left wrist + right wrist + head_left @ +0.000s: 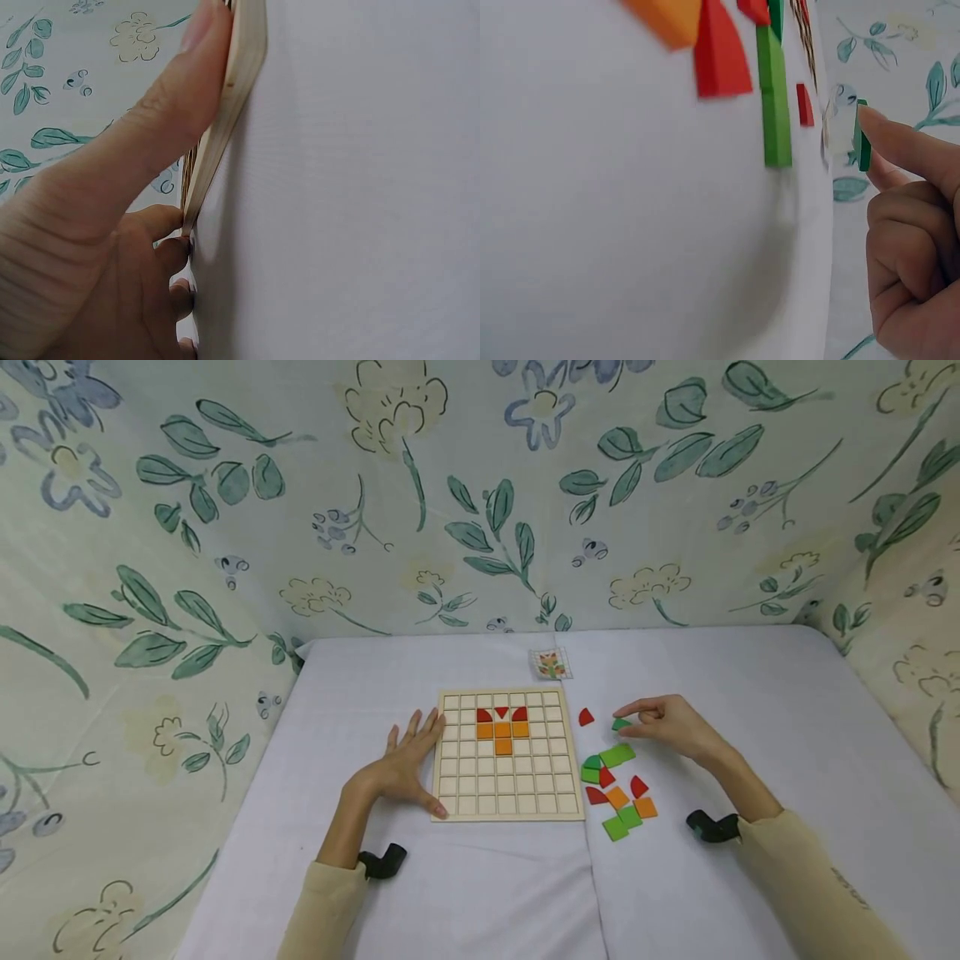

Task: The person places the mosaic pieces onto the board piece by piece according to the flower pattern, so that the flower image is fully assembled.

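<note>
A square wooden grid board [457, 785] lies on the table, bearing red pieces in one row with orange squares [503, 747] below them. My left hand [401, 768] is spread along the board's left edge, thumb near the lower left corner and fingertips higher up; the thumb touches the rim [225, 112] in the left wrist view. To the right of the board, my right hand [671, 724] pinches a dark green block [863, 139] between thumb and forefinger, above the table. Its other fingers are curled in.
Loose red, orange and green blocks [628, 816] lie scattered right of the board. A single red block [586, 717] sits apart near its upper right. Behind the board is a small picture card [551, 665]. Floral cloth [495, 518] hangs behind the white table.
</note>
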Demonstrator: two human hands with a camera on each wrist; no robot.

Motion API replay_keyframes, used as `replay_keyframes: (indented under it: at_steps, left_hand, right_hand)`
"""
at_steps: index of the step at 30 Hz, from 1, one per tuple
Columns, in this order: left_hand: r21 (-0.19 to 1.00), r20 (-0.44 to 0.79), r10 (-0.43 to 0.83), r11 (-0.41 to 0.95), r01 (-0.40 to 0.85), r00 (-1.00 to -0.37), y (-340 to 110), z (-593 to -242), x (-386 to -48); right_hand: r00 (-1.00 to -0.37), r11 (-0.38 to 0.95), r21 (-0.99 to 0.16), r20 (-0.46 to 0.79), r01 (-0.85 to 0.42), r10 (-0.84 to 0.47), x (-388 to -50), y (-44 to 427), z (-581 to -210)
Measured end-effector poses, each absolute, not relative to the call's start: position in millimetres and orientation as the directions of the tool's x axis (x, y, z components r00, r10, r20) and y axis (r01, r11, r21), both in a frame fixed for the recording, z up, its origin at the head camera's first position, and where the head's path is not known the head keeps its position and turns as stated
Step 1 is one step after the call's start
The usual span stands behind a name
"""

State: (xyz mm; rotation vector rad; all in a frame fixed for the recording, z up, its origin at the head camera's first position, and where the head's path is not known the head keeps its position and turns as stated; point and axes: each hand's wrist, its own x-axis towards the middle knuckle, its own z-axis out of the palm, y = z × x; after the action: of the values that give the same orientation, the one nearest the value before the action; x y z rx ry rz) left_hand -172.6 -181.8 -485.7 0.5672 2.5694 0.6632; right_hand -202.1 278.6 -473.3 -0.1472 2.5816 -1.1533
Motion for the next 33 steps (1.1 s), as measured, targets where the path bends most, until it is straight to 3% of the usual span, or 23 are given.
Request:
replay_keyframes:
  at_steps: [16, 24, 33]
  left_hand:
    - [0.531, -0.286, 0.495, 0.794, 0.294, -0.820, -185.5, -490.8, -175.3]
    - [0.517, -0.301, 0.491, 0.804, 0.293, -0.818, -184.4, -493.3, -176.4]
    - [0.518, -0.297, 0.486, 0.805, 0.289, -0.822, -185.4, -493.2, -176.2]
  right_hand:
    - [-0.846, 0.515, -0.853, -0.210, -0.086, -0.489, -209.3, 159.7, -471.0]
    - [-0.821, 0.495, -0.860, -0.193, -0.122, -0.538, -212.6, 143.4, -482.7]
    - [-0.845, 0.509, -0.855, -0.193, -0.104, -0.498, -211.4, 143.7, -482.3]
